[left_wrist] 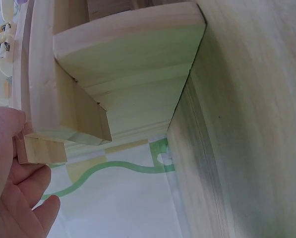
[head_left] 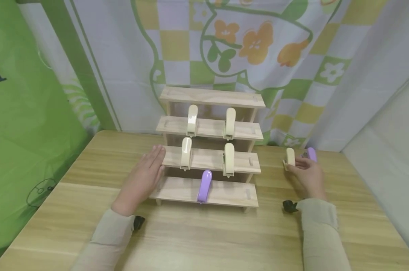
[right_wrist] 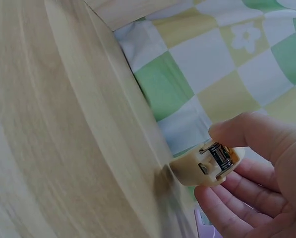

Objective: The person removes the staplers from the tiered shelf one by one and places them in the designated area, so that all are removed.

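Observation:
A tiered wooden rack [head_left: 218, 156] stands on the table, with several cream staplers on its two middle tiers, such as the cream stapler [head_left: 229, 160], and a purple stapler [head_left: 206, 186] on the lowest. My left hand [head_left: 141, 177] holds the rack's left end, the thumb and fingers about a board end [left_wrist: 43, 150] in the left wrist view. Off to the right, my right hand [head_left: 307, 175] pinches another cream stapler [right_wrist: 207, 163] between thumb and fingers, its metal and spring showing. Just beyond that hand sits a second purple stapler [head_left: 311, 153], partly hidden.
The wooden table [head_left: 204, 237] reaches back to a patterned curtain [head_left: 258, 41]. A green cloth [head_left: 25, 131] hangs on the left, and a pale wall [head_left: 390, 124] is on the right. A thin dark cable [head_left: 40, 190] shows beside the table's left edge.

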`<state>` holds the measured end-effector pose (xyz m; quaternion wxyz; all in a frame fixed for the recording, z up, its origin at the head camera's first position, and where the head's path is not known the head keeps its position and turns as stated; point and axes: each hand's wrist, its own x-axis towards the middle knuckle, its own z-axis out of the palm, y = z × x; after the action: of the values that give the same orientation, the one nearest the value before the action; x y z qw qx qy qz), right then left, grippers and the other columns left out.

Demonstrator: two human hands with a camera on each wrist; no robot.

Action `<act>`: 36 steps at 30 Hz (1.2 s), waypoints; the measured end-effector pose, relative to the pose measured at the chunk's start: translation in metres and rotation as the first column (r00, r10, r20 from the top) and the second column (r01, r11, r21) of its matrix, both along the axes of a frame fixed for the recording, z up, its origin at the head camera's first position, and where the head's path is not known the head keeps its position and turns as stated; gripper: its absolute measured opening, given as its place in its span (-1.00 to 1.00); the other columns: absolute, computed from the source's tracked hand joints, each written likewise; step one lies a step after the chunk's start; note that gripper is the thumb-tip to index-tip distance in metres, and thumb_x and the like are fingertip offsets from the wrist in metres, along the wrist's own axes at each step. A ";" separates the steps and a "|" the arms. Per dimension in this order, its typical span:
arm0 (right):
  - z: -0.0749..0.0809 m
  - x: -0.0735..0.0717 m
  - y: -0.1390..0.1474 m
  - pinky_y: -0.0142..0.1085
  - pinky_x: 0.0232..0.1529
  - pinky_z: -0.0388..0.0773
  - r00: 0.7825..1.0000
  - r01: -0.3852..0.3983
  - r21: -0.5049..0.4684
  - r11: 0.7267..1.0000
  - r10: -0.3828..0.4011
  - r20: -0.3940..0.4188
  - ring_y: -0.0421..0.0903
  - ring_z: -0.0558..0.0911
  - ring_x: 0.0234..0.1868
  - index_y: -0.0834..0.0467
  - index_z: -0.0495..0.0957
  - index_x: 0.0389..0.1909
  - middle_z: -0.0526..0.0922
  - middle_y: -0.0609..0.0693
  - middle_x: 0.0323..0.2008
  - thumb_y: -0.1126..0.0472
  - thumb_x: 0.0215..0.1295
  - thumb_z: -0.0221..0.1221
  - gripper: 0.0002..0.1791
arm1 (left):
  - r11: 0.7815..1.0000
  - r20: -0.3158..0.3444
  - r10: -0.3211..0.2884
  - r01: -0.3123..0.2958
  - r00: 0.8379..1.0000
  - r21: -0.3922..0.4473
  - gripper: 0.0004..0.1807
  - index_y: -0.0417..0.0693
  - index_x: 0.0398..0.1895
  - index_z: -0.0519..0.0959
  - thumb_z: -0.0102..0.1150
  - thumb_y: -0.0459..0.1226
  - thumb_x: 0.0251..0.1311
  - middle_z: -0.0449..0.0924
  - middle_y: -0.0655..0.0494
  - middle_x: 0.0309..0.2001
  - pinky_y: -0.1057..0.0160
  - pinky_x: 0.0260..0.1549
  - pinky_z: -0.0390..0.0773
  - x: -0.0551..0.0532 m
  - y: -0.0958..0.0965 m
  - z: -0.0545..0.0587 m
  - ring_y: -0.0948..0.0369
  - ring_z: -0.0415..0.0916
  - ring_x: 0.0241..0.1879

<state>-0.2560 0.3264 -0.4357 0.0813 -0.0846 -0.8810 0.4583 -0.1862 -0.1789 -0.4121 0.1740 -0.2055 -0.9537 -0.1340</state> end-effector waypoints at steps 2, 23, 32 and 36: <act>-0.001 0.000 0.001 -0.67 -0.16 0.50 1.000 0.003 -0.011 1.000 -0.003 0.001 -0.52 0.52 -0.27 0.38 0.46 0.28 0.60 0.34 0.13 0.16 0.29 0.37 -0.38 | 1.000 0.001 0.000 0.000 1.000 0.000 -0.39 -0.37 0.52 0.14 -0.06 -0.22 0.55 0.09 -0.26 0.54 -0.18 0.50 0.09 0.000 0.000 0.000 -0.14 0.04 0.53; -0.020 -0.005 0.005 -0.54 -0.08 0.65 0.999 0.030 -0.172 0.985 -0.021 0.050 -0.23 0.58 -0.05 0.39 0.32 0.39 0.49 0.33 0.25 0.30 0.33 0.28 -0.34 | 1.000 -0.026 -0.003 0.003 1.000 -0.001 -0.39 -0.36 0.52 0.16 -0.03 -0.24 0.54 0.10 -0.26 0.54 -0.18 0.50 0.11 -0.001 0.000 -0.001 -0.14 0.06 0.53; -0.024 -0.013 0.006 -0.58 -0.03 0.61 0.993 0.082 -0.221 0.972 -0.061 0.101 0.12 0.50 0.28 0.34 0.27 0.45 0.43 0.31 0.36 0.26 0.39 0.24 -0.33 | 1.000 -0.026 -0.005 0.005 1.000 -0.004 -0.38 -0.37 0.52 0.14 -0.02 -0.25 0.53 0.11 -0.28 0.53 -0.17 0.50 0.11 -0.002 0.001 -0.002 -0.13 0.05 0.54; -0.022 -0.014 0.004 -0.52 0.05 0.61 0.992 0.088 -0.209 0.974 -0.067 0.107 0.14 0.49 0.31 0.34 0.27 0.45 0.43 0.30 0.36 0.26 0.40 0.23 -0.34 | 1.000 -0.013 0.001 -0.001 1.000 -0.005 -0.38 -0.37 0.52 0.13 -0.03 -0.24 0.54 0.08 -0.27 0.54 -0.16 0.51 0.09 0.000 0.000 -0.001 -0.13 0.03 0.54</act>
<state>-0.2696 0.3308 -0.4579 0.0458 -0.1498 -0.8258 0.5418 -0.1863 -0.1785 -0.4127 0.1799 -0.2063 -0.9529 -0.1303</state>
